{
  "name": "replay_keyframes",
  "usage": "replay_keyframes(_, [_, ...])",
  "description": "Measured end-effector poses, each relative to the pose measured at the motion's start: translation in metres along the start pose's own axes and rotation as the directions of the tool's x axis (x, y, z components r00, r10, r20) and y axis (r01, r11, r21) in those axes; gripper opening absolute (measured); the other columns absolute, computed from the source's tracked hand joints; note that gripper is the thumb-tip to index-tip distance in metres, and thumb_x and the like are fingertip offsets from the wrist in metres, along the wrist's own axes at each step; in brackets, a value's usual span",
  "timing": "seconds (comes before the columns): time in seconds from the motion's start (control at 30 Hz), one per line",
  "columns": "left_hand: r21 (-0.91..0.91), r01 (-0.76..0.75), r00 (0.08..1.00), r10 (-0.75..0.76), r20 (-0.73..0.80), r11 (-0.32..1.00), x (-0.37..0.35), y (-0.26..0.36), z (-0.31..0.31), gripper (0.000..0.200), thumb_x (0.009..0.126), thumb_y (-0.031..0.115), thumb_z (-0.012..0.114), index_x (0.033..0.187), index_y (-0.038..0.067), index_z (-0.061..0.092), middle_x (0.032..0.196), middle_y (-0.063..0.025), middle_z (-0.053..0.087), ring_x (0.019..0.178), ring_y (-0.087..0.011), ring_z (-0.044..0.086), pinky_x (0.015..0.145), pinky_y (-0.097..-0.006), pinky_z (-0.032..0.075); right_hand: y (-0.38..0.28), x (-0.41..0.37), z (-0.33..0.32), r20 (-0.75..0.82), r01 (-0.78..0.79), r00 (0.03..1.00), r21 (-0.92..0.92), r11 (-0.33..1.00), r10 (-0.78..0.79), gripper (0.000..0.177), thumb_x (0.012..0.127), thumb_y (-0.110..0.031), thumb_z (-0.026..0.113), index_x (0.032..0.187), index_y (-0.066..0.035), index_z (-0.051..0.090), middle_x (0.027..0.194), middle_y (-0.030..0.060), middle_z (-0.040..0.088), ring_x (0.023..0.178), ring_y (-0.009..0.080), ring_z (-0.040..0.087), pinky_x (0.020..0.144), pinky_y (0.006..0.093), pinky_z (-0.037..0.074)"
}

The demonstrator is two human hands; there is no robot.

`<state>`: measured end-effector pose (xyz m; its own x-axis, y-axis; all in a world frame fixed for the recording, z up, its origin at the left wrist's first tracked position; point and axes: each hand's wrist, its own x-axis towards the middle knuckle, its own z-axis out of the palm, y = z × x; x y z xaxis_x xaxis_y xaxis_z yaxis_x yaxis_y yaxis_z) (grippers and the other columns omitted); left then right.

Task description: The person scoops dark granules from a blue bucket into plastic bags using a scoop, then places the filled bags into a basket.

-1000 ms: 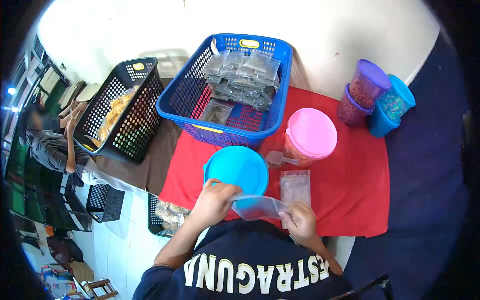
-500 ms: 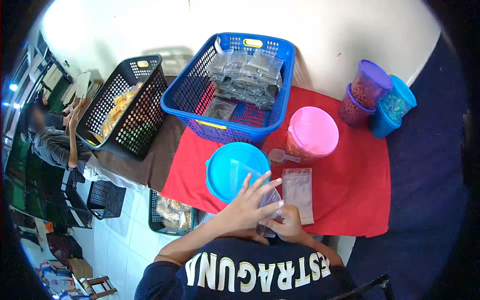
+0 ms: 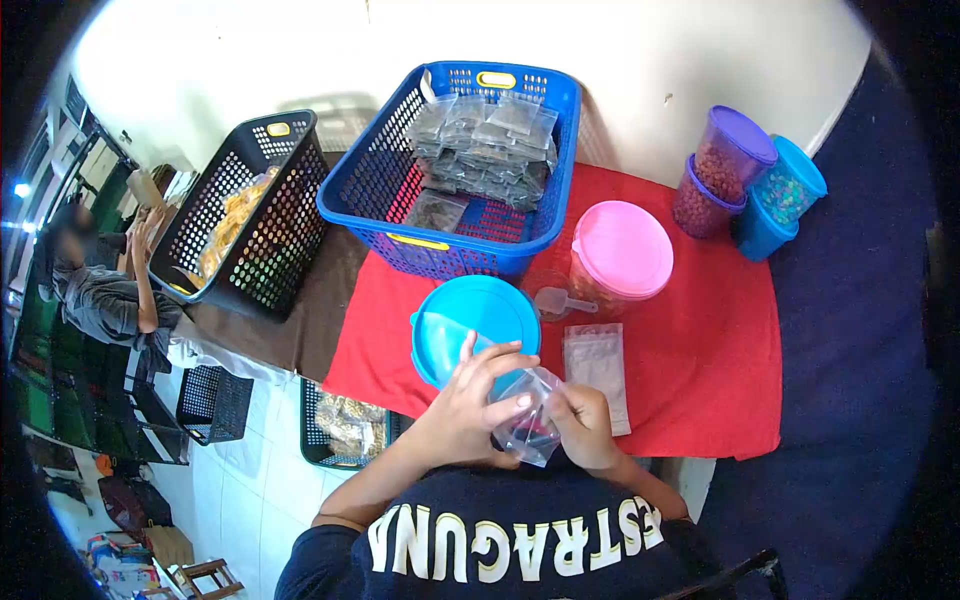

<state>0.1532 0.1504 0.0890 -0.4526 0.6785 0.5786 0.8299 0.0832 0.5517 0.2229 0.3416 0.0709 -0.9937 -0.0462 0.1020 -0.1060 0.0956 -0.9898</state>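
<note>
A small clear plastic bag (image 3: 532, 425) is stretched between my two hands above the front table edge. My right hand (image 3: 588, 428) pinches the bag's side between thumb and fingers. At the opposite side, my left hand (image 3: 460, 405) grips it low down, while its upper fingers stretch over a blue round lid (image 3: 465, 325). Part of the left hand is hidden behind the bag. Right of the lid lies a clear scoop (image 3: 563, 303). A stack of flat clear bags (image 3: 597, 375) rests on the red cloth (image 3: 700, 370) just beyond my right hand.
Behind stands a blue basket (image 3: 430, 255) with many filled packets (image 3: 480, 150). A pink-lidded tub (image 3: 622, 250) is beside it. Purple containers (image 3: 735, 150) and blue containers (image 3: 785, 195) are stacked at right. A black basket (image 3: 270, 240) and another person (image 3: 110, 290) are at left.
Both hands have turned the bag so it shows more fully between them. The left fingers have drawn closer together and curled; the right hand has risen slightly.
</note>
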Motion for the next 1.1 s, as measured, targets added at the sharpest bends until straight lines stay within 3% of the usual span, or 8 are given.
replay_keyframes(0.13, [0.116,-0.053,0.998,0.056,-0.018,0.992,-0.007,0.006,-0.006,0.108,0.043,0.027,0.091,0.136,0.035,0.036,0.131,-0.0091,0.048,0.122,-0.0351,0.048,0.104,-0.0700,0.022,-0.021,0.010,0.003,-0.044,0.078,0.994,-0.309,0.948,-0.096,0.023,0.080,-0.006,0.072,0.093,-0.003,0.052,0.078,0.0089,0.060,0.067,0.0202,0.062,0.062,0.0314,0.049])
replay_keyframes(0.23, [0.220,-0.031,0.999,0.029,0.014,0.975,-0.006,0.010,-0.017,0.093,0.046,0.022,0.088,0.130,0.028,0.047,0.127,-0.0063,0.052,0.117,-0.0290,0.053,0.105,-0.0665,0.027,-0.020,0.015,0.002,-0.061,0.112,0.988,-0.340,0.934,-0.141,0.023,0.080,-0.007,0.072,0.092,-0.003,0.052,0.081,0.0096,0.061,0.069,0.0208,0.063,0.062,0.0326,0.050])
replay_keyframes(0.33, [0.322,0.173,0.980,-0.196,0.039,0.931,-0.015,0.006,-0.039,0.080,0.049,0.017,0.085,0.123,0.017,0.054,0.115,-0.0075,0.060,0.109,-0.0284,0.057,0.106,-0.0537,0.037,0.007,0.022,0.000,-0.023,0.212,0.972,-0.340,0.916,-0.234,0.024,0.080,-0.006,0.072,0.097,-0.003,0.056,0.089,0.0117,0.061,0.078,0.0225,0.063,0.067,0.0335,0.050])
replay_keyframes(0.43, [0.340,0.344,0.939,-0.315,-0.139,0.875,-0.042,-0.010,-0.048,0.068,0.056,0.012,0.083,0.118,0.007,0.053,0.110,-0.0111,0.064,0.102,-0.0323,0.062,0.100,-0.0525,0.043,0.051,0.031,0.005,0.008,0.309,0.937,-0.489,0.816,-0.350,0.028,0.079,-0.011,0.072,0.103,-0.005,0.061,0.100,0.0105,0.062,0.094,0.0264,0.060,0.081,0.0381,0.048])
replay_keyframes(0.53, [0.327,0.425,0.903,-0.374,-0.210,0.844,-0.065,-0.022,-0.051,0.066,0.061,0.010,0.081,0.119,0.005,0.050,0.106,-0.0127,0.066,0.098,-0.0345,0.064,0.097,-0.0506,0.045,0.105,0.034,0.014,0.254,0.433,0.894,-0.700,0.568,-0.369,0.030,0.077,-0.022,0.073,0.105,-0.013,0.065,0.117,0.0028,0.063,0.108,0.0235,0.056,0.097,0.0448,0.038])
replay_keyframes(0.87, [0.342,0.515,0.848,-0.408,-0.338,0.786,-0.063,-0.015,-0.057,0.074,0.061,0.013,0.084,0.124,0.003,0.046,0.121,-0.0156,0.058,0.110,-0.0322,0.058,0.095,-0.0414,0.046,0.117,0.051,0.014,0.349,0.518,0.852,-0.669,0.533,-0.390,0.015,0.078,-0.022,0.072,0.090,-0.016,0.065,0.101,-0.0037,0.066,0.101,0.0182,0.056,0.100,0.0527,0.031])
replay_keyframes(0.93, [0.306,0.549,0.812,-0.412,-0.413,0.778,-0.065,-0.018,-0.056,0.075,0.062,0.017,0.084,0.125,0.004,0.044,0.122,-0.0148,0.059,0.110,-0.0358,0.057,0.106,-0.0525,0.034,0.117,0.054,0.016,0.321,0.531,0.835,-0.682,0.503,-0.446,0.013,0.078,-0.020,0.071,0.087,-0.015,0.063,0.095,-0.0030,0.065,0.097,0.0180,0.056,0.101,0.0521,0.030])
replay_keyframes(1.1, [0.211,0.559,0.761,-0.394,-0.515,0.802,-0.074,-0.029,-0.054,0.076,0.064,0.018,0.083,0.127,0.004,0.042,0.123,-0.0171,0.057,0.115,-0.0337,0.054,0.106,-0.0519,0.033,0.092,0.053,0.011,0.211,0.533,0.825,-0.599,0.598,-0.525,0.016,0.078,-0.012,0.070,0.089,-0.013,0.059,0.092,-0.0001,0.063,0.092,0.0206,0.057,0.102,0.0509,0.031])
